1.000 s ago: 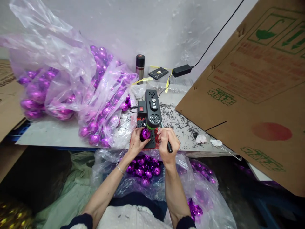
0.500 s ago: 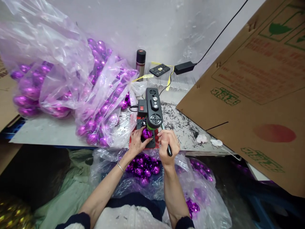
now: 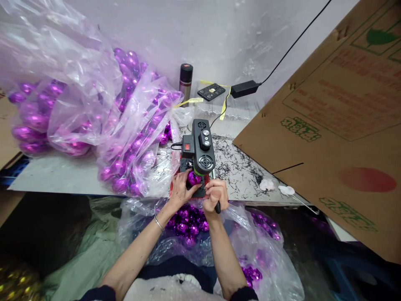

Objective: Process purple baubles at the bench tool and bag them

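Observation:
Under the head of a black bench press machine (image 3: 204,146) sits a shiny purple ball ornament (image 3: 194,178). My left hand (image 3: 181,188) is closed round the ornament's left and near side, thumb and fingers against it. The machine's lever handle (image 3: 217,206) has a black grip, and my right hand (image 3: 216,195) is wrapped round it. A dark base plate (image 3: 198,192) lies below the ornament, on a red surface. More purple faceted ornaments (image 3: 188,223) lie in an open clear plastic bag on my lap.
Large clear bags of purple balls (image 3: 125,154) fill the table's left side. A big cardboard box (image 3: 332,125) leans in from the right. Behind the machine are a thermos (image 3: 186,79), a phone (image 3: 211,91) and a power adapter (image 3: 244,89). Black scraps (image 3: 236,163) litter the white table.
My right hand and the lever handle have moved left and slightly toward me. My left hand keeps its hold on the ornament. The whole view has shifted slightly.

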A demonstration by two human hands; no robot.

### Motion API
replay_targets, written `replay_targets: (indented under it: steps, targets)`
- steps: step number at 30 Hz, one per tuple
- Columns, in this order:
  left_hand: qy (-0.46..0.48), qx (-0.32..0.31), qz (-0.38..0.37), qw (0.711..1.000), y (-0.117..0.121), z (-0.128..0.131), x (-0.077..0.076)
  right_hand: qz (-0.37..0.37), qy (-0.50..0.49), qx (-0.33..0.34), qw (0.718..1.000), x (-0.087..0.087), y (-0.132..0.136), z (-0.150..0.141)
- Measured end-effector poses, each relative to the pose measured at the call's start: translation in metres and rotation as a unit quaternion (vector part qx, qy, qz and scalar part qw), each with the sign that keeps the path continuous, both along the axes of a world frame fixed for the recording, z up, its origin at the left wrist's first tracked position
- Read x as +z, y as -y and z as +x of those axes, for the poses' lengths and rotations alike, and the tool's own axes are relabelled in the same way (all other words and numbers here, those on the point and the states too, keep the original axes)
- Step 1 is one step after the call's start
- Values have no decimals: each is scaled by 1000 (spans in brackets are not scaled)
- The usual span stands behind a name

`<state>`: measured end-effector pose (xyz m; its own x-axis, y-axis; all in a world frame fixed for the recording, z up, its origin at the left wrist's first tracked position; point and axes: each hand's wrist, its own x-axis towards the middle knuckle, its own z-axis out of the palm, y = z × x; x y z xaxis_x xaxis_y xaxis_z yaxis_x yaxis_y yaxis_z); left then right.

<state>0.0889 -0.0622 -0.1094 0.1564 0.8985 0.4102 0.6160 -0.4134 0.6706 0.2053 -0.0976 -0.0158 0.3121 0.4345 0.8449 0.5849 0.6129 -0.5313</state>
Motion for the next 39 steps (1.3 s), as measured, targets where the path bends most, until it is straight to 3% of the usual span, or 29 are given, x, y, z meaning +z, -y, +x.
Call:
replay_targets:
  steps: [11,29,34,36,39]
  targets:
    - [0,9,-10,1000,0,1,-2,20,-9,1,1000,-8,-4,-1]
    - [18,9,45,999,-1,6,-11,5,-47,22,999,-23,-2,1]
    - [17,7,19,1000,0,6,-8,32,6,15,999,-33,-7,4]
    - [21,3,6,1000,-1,6,-6,42,9,18,999,-26,-8,5]
    - [34,-9,-16,999,-4,5,-2,39,-26,18,999,2,-8,4]
